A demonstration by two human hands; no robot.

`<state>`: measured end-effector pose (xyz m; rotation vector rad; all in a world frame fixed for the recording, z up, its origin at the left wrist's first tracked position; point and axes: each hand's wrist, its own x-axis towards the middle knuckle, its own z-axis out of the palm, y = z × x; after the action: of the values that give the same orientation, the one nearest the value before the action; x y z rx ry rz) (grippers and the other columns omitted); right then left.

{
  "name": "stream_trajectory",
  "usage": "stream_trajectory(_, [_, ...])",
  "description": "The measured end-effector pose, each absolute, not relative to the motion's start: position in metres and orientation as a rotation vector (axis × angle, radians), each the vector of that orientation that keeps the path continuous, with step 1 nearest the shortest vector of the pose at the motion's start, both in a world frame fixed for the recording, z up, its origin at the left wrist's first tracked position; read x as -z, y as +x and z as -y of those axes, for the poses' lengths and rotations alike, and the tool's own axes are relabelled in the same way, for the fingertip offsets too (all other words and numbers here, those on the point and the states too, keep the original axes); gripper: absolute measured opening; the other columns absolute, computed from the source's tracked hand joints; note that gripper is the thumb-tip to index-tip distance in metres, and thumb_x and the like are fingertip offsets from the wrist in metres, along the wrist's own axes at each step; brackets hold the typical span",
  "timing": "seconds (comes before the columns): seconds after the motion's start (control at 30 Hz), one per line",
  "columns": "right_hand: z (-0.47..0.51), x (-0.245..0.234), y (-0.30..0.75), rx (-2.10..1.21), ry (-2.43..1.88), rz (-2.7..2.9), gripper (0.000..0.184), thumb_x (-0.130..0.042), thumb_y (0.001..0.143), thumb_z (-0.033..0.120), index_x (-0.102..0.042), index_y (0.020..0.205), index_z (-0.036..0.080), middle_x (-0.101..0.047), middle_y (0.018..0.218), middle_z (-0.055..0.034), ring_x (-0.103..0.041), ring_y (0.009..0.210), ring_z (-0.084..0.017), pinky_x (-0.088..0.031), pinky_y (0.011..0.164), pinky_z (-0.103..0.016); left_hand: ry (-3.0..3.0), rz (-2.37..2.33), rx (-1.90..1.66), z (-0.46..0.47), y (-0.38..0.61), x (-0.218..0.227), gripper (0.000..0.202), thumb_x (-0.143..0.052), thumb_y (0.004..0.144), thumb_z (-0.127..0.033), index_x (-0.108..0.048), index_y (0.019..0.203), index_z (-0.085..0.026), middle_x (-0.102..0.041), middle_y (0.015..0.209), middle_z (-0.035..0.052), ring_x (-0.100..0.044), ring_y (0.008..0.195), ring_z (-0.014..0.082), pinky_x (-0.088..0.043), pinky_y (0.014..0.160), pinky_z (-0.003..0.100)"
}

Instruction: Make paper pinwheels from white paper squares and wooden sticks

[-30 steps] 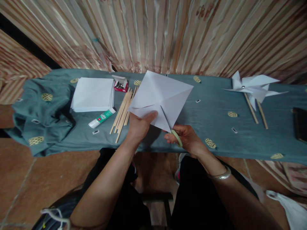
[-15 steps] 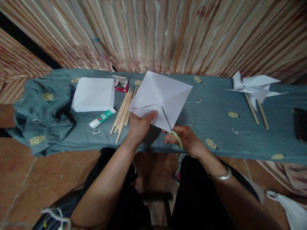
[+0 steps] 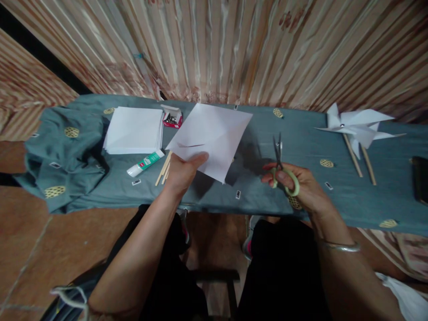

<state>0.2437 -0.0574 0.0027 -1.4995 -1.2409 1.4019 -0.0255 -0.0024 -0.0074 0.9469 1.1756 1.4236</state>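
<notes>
My left hand (image 3: 183, 171) pinches the near edge of a square white paper sheet (image 3: 214, 133), held above the table; a diagonal slit shows near its left corner. My right hand (image 3: 302, 187) grips green-handled scissors (image 3: 280, 165) to the right of the sheet, blades pointing away from me and clear of the paper. Both hands hover over a table covered in grey-blue cloth (image 3: 267, 196).
A stack of white paper squares (image 3: 135, 130), a glue stick (image 3: 145, 163), wooden sticks (image 3: 163, 168) and a small red box of pins (image 3: 173, 117) lie at the left. Finished paper pinwheels on sticks (image 3: 357, 127) lie at the right, beside a dark phone (image 3: 420, 178). Striped curtain behind.
The scissors have come out of the cut and moved right, away from the paper. My left hand has shifted the sheet slightly left and flatter.
</notes>
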Motion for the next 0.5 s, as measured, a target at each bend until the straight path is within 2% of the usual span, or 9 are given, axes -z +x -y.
stream_trajectory(0.1, [0.05, 0.001, 0.242, -1.193, -1.38, 1.061, 0.048, -0.075, 0.068, 0.064, -0.07, 0.094, 0.024, -0.072, 0.078, -0.0025, -0.063, 0.069, -0.017, -0.05, 0.068, -0.031, 1.07, -1.271, -1.28, 0.009, -0.023, 0.009, 0.04, -0.083, 0.056, -0.021, -0.071, 0.094, -0.017, -0.074, 0.099, 0.0084, -0.067, 0.1, 0.0288, -0.052, 0.093, 0.043])
stream_trajectory(0.27, [0.039, 0.002, 0.237, -1.246, -1.308, 1.002, 0.05, -0.076, 0.066, 0.064, -0.071, 0.092, 0.022, -0.071, 0.078, -0.0016, -0.062, 0.066, -0.015, -0.049, 0.065, -0.03, 1.183, -1.269, -1.002, 0.016, -0.018, 0.013, 0.02, -0.077, 0.057, -0.022, -0.071, 0.076, -0.018, -0.073, 0.078, 0.0074, -0.067, 0.074, 0.0264, -0.056, 0.073, 0.041])
stream_trajectory(0.37, [0.037, 0.002, 0.234, -1.285, -1.343, 1.054, 0.045, -0.084, 0.06, 0.054, -0.073, 0.089, 0.022, -0.069, 0.072, 0.0015, -0.059, 0.065, -0.013, -0.047, 0.061, -0.026, 1.251, -1.231, -0.911, 0.018, -0.015, 0.012, 0.016, -0.072, 0.059, -0.024, -0.072, 0.075, -0.019, -0.074, 0.078, 0.006, -0.067, 0.071, 0.0248, -0.055, 0.068, 0.036])
stream_trajectory(0.5, [0.038, 0.003, 0.226, -1.338, -1.414, 1.061, 0.037, -0.089, 0.054, 0.039, -0.074, 0.082, 0.022, -0.065, 0.067, 0.005, -0.052, 0.057, -0.009, -0.041, 0.053, -0.022, 1.345, -1.243, -0.853, 0.019, -0.014, 0.009, 0.021, -0.07, 0.06, -0.025, -0.072, 0.08, -0.019, -0.075, 0.081, 0.0046, -0.069, 0.075, 0.0247, -0.054, 0.07, 0.035])
